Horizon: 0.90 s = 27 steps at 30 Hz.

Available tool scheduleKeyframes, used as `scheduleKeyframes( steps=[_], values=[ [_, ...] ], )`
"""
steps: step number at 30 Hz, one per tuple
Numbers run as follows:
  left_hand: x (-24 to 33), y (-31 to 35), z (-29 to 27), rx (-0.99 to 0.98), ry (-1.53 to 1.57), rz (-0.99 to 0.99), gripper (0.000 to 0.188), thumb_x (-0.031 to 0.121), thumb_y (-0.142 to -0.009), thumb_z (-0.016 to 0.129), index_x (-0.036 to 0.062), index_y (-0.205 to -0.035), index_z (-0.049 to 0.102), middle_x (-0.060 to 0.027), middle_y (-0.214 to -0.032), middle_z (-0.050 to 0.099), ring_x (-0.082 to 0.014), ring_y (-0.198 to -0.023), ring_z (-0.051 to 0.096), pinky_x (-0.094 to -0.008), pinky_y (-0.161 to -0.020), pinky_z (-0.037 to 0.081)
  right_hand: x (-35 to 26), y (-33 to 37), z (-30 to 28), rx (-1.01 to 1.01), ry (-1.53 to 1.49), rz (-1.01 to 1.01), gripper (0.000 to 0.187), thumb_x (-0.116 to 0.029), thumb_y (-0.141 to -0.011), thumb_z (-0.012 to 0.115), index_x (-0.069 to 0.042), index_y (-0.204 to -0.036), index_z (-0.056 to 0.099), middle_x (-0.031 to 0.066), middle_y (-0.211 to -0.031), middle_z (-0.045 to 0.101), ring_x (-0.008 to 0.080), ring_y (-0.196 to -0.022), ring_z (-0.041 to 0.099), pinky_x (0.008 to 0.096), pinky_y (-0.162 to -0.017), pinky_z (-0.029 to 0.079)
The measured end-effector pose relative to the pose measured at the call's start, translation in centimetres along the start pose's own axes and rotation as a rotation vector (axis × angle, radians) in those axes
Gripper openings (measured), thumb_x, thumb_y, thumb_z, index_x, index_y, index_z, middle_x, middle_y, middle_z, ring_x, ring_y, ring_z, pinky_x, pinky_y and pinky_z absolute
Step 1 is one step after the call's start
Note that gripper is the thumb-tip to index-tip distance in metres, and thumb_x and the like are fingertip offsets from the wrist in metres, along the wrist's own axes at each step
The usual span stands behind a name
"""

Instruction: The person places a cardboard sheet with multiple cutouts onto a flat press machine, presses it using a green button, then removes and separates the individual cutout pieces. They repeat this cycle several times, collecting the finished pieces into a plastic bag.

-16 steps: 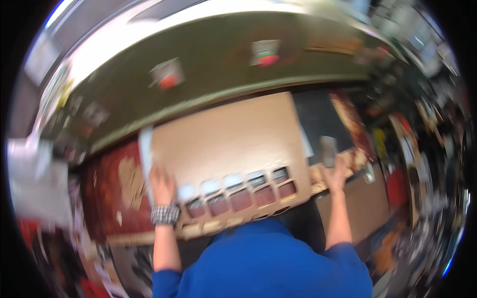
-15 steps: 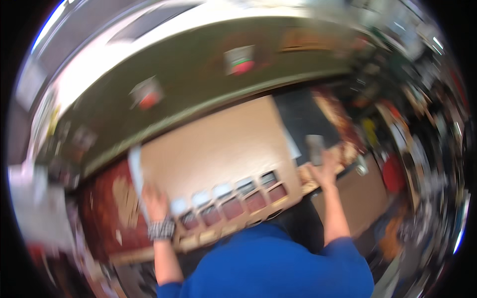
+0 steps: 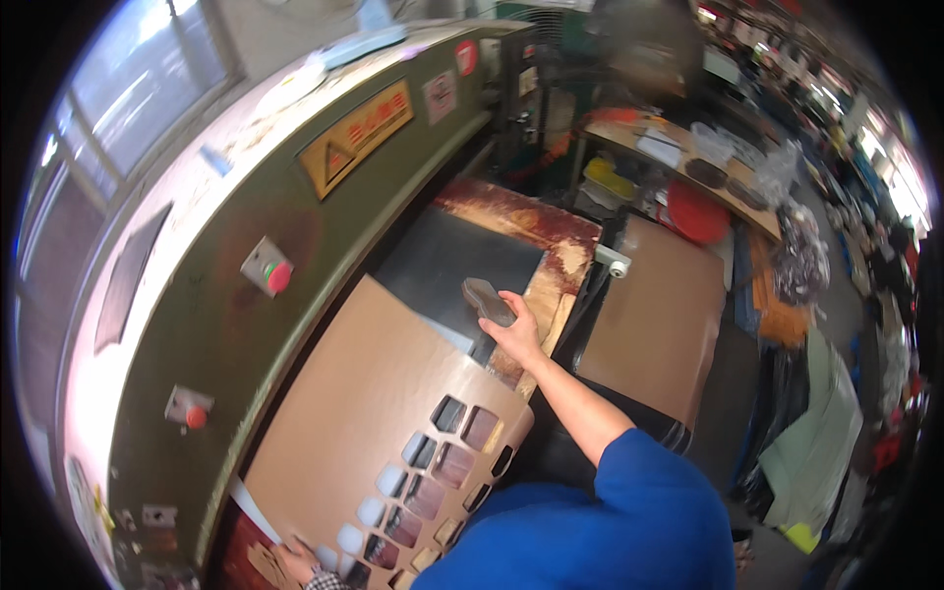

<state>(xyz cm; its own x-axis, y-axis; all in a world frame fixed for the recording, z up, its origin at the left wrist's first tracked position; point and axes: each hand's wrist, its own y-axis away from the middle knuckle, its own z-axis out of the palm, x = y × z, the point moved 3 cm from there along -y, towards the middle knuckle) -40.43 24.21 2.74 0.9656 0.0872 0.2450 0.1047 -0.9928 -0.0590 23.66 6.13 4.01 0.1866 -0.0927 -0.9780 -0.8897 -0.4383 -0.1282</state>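
Right hand [image 3: 517, 332]: fingers closed around a dark block [image 3: 486, 299], over the black sheet [image 3: 423, 261] right of the perforated brown sheet [image 3: 364, 369]. Left hand [image 3: 296, 562]: at the brown sheet's near left corner; whether its fingers grip cannot be told. Green machine beam [image 3: 221, 339] stands along the far left side.

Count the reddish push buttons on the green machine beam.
2: the upper button, below the yellow sign, and the lower button, nearer the left hand. More could hide at the lower end of the beam.
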Motion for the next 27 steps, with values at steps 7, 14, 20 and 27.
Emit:
scheduleKeyframes(
  steps=[7, 14, 20, 27],
  values=[
    [0.4, 6.6, 0.3, 0.26, 0.157, 0.063, 0.038, 0.023, -0.091, 0.064, 0.0041, -0.122, 0.059, -0.0224, -0.102, 0.067, -0.0397, -0.093, 0.066, -0.0454, -0.078, 0.054, -6.9, 13.0, 12.0, -0.488, -0.371, -0.038, 0.067, -0.007, -0.073, 0.079, 0.003, -0.131, 0.047, 0.0176, -0.13, 0.054, 0.026, -0.126, 0.05, 0.0368, -0.11, 0.035],
    [2.8, 7.5, -2.3, 0.368, 0.269, 0.047, 0.022, 0.018, -0.092, 0.062, 0.0028, -0.108, 0.061, -0.0211, -0.082, 0.065, -0.0392, -0.077, 0.064, -0.0463, -0.066, 0.05, -11.9, 26.6, 24.6, -0.976, -0.247, -0.224, 0.07, -0.012, -0.068, 0.083, -0.001, -0.13, 0.051, 0.0139, -0.123, 0.06, 0.0236, -0.116, 0.058, 0.0342, -0.102, 0.043],
    [2.7, 7.2, -2.6, 0.372, 0.421, 0.087, 0.023, 0.011, -0.093, 0.057, 0.001, -0.113, 0.062, -0.0208, -0.087, 0.066, -0.0381, -0.08, 0.063, -0.0451, -0.069, 0.05, -12.5, 36.2, 30.8, -0.874, 0.235, -0.529, 0.082, -0.014, -0.065, 0.083, -0.003, -0.136, 0.044, 0.0249, -0.133, 0.044, 0.0413, -0.127, 0.039, 0.0457, -0.107, 0.037],
    [2.0, 5.8, -1.6, 0.33, 0.434, 0.124, 0.024, 0.005, -0.091, 0.055, -0.0017, -0.113, 0.062, -0.0211, -0.092, 0.067, -0.0381, -0.084, 0.063, -0.0455, -0.074, 0.05, -11.9, 36.8, 32.2, -0.987, 0.12, -0.671, 0.095, -0.012, -0.064, 0.085, -0.001, -0.143, 0.034, 0.0301, -0.142, 0.035, 0.0452, -0.133, 0.036, 0.0463, -0.108, 0.037]
  ],
)
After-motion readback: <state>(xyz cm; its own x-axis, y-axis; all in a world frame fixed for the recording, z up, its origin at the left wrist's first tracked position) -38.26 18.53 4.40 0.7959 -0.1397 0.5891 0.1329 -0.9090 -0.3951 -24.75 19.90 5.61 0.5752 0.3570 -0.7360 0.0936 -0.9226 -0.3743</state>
